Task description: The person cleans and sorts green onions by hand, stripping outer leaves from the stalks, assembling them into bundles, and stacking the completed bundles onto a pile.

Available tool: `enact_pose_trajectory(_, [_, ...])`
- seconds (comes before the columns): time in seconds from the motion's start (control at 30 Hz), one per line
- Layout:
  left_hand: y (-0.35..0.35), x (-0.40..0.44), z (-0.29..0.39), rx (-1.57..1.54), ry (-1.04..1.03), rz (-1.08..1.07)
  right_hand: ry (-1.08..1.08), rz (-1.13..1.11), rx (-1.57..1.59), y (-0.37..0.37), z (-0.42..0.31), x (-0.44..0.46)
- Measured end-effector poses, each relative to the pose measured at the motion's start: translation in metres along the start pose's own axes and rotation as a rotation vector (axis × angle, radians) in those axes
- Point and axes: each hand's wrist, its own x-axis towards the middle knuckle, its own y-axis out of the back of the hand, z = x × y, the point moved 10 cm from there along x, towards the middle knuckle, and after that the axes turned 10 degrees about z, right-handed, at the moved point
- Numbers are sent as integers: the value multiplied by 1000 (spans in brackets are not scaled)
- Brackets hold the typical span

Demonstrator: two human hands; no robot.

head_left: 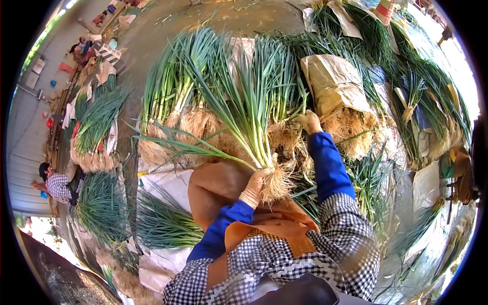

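Observation:
My left hand (253, 188) is wrapped round the lower end of a bunch of green onions (258, 137), just beside its pale, shaggy roots. The long leaves of this bunch fan up and away from me, with one stalk splayed off to the left. Further forward, my right hand (309, 122) has its fingers curled on a green onion stalk (304, 101) at the right side of a loose pile. That pile of green onions (175, 86) lies before my knees, leaves pointing away and roots towards me. My fingertips on the right are partly hidden.
A paper-wrapped bundle (333, 84) lies right of the pile. More green onions (168, 221) rest on a white sheet (168, 185) at my left. Stacked bundles (96, 124) stand further left, near another person (58, 183). Wet floor (229, 18) stretches beyond.

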Motion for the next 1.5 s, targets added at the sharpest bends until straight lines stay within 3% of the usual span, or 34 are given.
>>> enact_pose_trajectory(0.03, [41, 17, -15, 61, 75, 94, -13, -11, -112, 3, -56, -47])
enact_pose_trajectory(0.07, [28, 12, -19, 95, 93, 68, -24, -26, -225, 7, -126, -101])
enact_pose_trajectory(0.13, [9, 6, -25, 79, 116, 33, 7, -282, 79, -24, -93, -139])
enact_pose_trajectory(0.2, [13, 11, -33, 182, 51, 136, 45, -273, 105, -33, -89, -160])
enact_pose_trajectory(0.23, [7, 7, -35, 195, 43, 136, -42, -385, 592, -40, -129, -179])
enact_pose_trajectory(0.3, [-2, 3, -28, 177, 13, 158, 71, -251, 349, -21, -169, -179])
enact_pose_trajectory(0.33, [-4, -1, -22, 173, 16, 149, 179, -306, 85, -20, -171, -173])
enact_pose_trajectory(0.37, [-3, -1, -15, 128, 6, 130, -92, -325, 455, -9, -197, -187])
enact_pose_trajectory(0.43, [-19, -12, -10, 42, 92, -15, 67, -434, 261, 8, -213, -193])
enact_pose_trajectory(0.47, [-44, -30, -12, 0, 189, -135, -34, -555, 336, 7, -221, -210])
enact_pose_trajectory(0.5, [-79, -52, -2, -32, 138, -175, -145, -668, 397, 8, -230, -227])
enact_pose_trajectory(0.53, [-104, -69, 6, -65, 88, -212, -157, -617, 203, 10, -222, -232])
enact_pose_trajectory(0.6, [-47, -44, -19, 352, 58, -111, 348, -626, 40, 2, -211, -226])
enact_pose_trajectory(0.63, [-37, -37, -33, 416, 36, -136, 672, -519, -199, 2, -237, -233])
enact_pose_trajectory(0.67, [-37, -33, -43, 483, 13, -160, 730, -514, -201, -10, -224, -226])
enact_pose_trajectory(0.73, [-26, -21, -45, 493, -44, -88, -149, -656, 129, -27, -155, -206])
enact_pose_trajectory(0.77, [-17, -13, -40, 505, -60, -34, -348, -591, 259, -32, -140, -203])
enact_pose_trajectory(0.8, [-9, -7, -35, 514, -81, 20, -151, -489, 46, -27, -148, -194])
enact_pose_trajectory(0.83, [-3, -5, -36, 357, -16, 75, 10, -443, 20, -26, -155, -193])
enact_pose_trajectory(0.87, [-7, -7, -28, 274, -81, 50, 168, -394, -2, -25, -159, -198])
enact_pose_trajectory(0.9, [-4, -6, -24, 264, -101, 53, -99, -585, 107, -38, -128, -215])
enact_pose_trajectory(1.0, [5, -9, -25, 139, -8, 21, 253, -598, -103, -28, -116, -249])
enact_pose_trajectory(1.03, [-21, -21, -33, 33, 165, -108, 422, -527, -297, -20, -119, -254])
enact_pose_trajectory(1.07, [-14, -16, -37, 33, 166, -105, 587, -449, -489, -13, -122, -257])
enact_pose_trajectory(1.1, [4, -7, -35, 59, 89, -32, 693, -316, -362, 7, -136, -259])
enact_pose_trajectory(1.13, [18, -3, -32, 86, 12, 39, 220, -342, -3, 21, -90, -239])
enact_pose_trajectory(1.23, [12, -11, -27, 93, 65, 51, 326, -15, -258, 80, -59, -198])
enact_pose_trajectory(1.3, [32, 2, -27, 221, 0, 48, 320, 5, -638, 73, -101, -196])
enact_pose_trajectory(1.33, [19, -1, -20, 279, -107, 58, 185, -86, -354, 46, -123, -204])
enact_pose_trajectory(1.37, [15, -8, -23, 314, -60, 56, 94, -259, -215, 16, -136, -215])
enact_pose_trajectory(1.5, [16, -13, -24, 259, -30, 125, 494, -541, -885, -48, -154, -228])
